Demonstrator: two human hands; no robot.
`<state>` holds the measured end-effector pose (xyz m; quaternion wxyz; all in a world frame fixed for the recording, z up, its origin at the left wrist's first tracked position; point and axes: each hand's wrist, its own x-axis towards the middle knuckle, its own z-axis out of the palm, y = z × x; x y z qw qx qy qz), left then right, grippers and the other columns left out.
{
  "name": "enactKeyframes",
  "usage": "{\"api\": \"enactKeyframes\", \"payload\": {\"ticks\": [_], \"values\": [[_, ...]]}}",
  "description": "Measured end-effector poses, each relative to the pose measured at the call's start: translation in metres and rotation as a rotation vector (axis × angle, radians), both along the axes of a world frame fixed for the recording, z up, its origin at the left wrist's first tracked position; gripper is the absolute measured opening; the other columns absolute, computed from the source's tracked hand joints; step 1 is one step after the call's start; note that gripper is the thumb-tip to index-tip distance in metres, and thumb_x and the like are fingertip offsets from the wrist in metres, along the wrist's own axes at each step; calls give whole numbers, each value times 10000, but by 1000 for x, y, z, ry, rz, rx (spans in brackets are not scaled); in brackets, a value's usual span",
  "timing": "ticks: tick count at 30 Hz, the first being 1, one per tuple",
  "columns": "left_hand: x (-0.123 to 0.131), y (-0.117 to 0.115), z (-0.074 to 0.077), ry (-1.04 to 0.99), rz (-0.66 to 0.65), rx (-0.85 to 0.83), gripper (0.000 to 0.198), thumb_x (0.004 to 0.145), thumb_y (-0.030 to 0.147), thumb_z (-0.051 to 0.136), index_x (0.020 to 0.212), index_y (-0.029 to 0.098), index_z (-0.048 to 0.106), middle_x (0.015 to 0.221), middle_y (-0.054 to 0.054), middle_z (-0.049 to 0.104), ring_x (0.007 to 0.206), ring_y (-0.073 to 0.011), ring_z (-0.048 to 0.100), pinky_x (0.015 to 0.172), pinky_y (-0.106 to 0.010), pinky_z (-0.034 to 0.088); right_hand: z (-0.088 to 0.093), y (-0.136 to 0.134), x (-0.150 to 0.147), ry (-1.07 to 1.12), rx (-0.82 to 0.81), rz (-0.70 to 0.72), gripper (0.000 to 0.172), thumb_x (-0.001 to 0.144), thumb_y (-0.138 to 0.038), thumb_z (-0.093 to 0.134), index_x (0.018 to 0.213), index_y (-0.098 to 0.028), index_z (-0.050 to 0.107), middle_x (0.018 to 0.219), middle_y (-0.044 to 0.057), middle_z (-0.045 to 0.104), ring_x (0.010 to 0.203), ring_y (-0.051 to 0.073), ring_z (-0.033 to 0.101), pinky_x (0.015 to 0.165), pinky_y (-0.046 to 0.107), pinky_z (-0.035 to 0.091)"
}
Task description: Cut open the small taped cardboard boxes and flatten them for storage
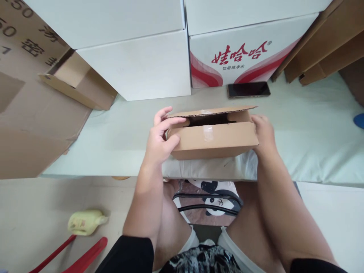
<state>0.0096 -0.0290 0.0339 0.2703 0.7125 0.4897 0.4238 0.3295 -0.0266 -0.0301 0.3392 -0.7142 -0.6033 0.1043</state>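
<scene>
A small brown cardboard box (213, 137) sits at the front edge of the cloth-covered surface. Its two top flaps are parted, leaving a dark gap along the middle, and clear tape sticks to both. My left hand (162, 137) grips the box's left end, thumb on the near flap and fingers over the top corner. At the opposite end, my right hand (264, 131) is closed around the right side, its fingertips mostly hidden behind the cardboard. What lies inside the box is too dark to make out.
Behind stand stacked white cartons (139, 68), with a black phone (249, 90) lying before them. Larger brown boxes (34, 110) crowd the left, and folded cardboard (327, 49) leans at the right. A yellow bottle (83, 222) lies on the floor near red bars (88, 254).
</scene>
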Motion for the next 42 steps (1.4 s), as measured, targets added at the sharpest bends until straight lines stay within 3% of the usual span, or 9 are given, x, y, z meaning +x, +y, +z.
{"api": "enactKeyframes", "payload": {"ticks": [4, 7, 12, 15, 19, 24, 33, 37, 42], "values": [[2, -4, 0, 182, -92, 70, 280, 842, 298, 649, 1088, 297, 782, 1613, -57, 377, 1550, -384, 319, 1266, -608, 318, 13, -3, -8, 280, 265, 81, 187, 778, -319, 470, 767, -250, 644, 1017, 100, 676, 1062, 261, 649, 963, 451, 536], [6, -9, 5, 296, -136, 76, 213, 851, 325, 672, 1024, 271, 783, 1671, -58, 281, 1589, -401, 223, 1267, -639, 278, 25, -11, -12, 524, 434, 250, 258, 829, -383, 550, 691, -266, 734, 1066, 97, 631, 1113, 279, 610, 1020, 473, 495], [9, -11, 12, 385, -160, 83, 265, 907, 449, 632, 945, 227, 772, 1620, -105, 359, 1589, -402, 197, 1250, -646, 295, 37, -20, -14, 508, 317, 535, 474, 953, -583, 453, 917, -319, 845, 1521, 10, 482, 1369, 316, 480, 1189, 510, 384], [7, -9, 12, 390, -161, 77, 327, 935, 492, 583, 898, 226, 771, 1515, -124, 463, 1581, -398, 212, 1242, -640, 311, 41, -23, -13, 426, 270, 608, 506, 985, -586, 394, 948, -319, 823, 1617, -52, 419, 1469, 325, 408, 1268, 567, 276], [5, -8, 10, 322, -148, 114, 406, 949, 544, 536, 811, 220, 738, 1502, -128, 443, 1562, -391, 247, 1248, -617, 314, 47, -26, -13, 430, 245, 636, 453, 945, -606, 484, 819, -280, 771, 1594, -50, 466, 1453, 339, 445, 1228, 595, 360], [3, -9, 11, 299, -121, 102, 425, 872, 625, 617, 823, 215, 717, 1567, -118, 348, 1543, -399, 269, 1268, -590, 293, 50, -26, -20, 490, 331, 557, 548, 910, -694, 455, 735, -255, 731, 1455, 0, 569, 1381, 348, 505, 1184, 598, 416], [-5, -17, 33, 300, -212, -25, 442, 764, 666, 713, 808, 226, 718, 1539, -113, 380, 1536, -422, 259, 1220, -595, 382, 54, -28, -31, 537, 444, 491, 637, 938, -713, 336, 654, -261, 683, 1348, 29, 569, 1235, 317, 566, 1051, 547, 498], [-15, -22, 44, 288, -267, -40, 483, 717, 717, 737, 800, 242, 700, 1537, -113, 400, 1431, -406, 434, 1161, -550, 491, 59, -29, -37, 693, 472, 452, 630, 882, -759, 420, 600, -234, 623, 1342, 70, 555, 1003, 282, 608, 839, 496, 542], [-18, -30, 53, 275, -323, -115, 511, 693, 689, 778, 879, 249, 597, 1584, -131, 340, 1425, -402, 466, 1022, -513, 592, 53, -22, -40, 819, 610, 369, 588, 841, -708, 466, 526, -214, 519, 1279, 89, 569, 1186, 319, 607, 905, 455, 540]]}}
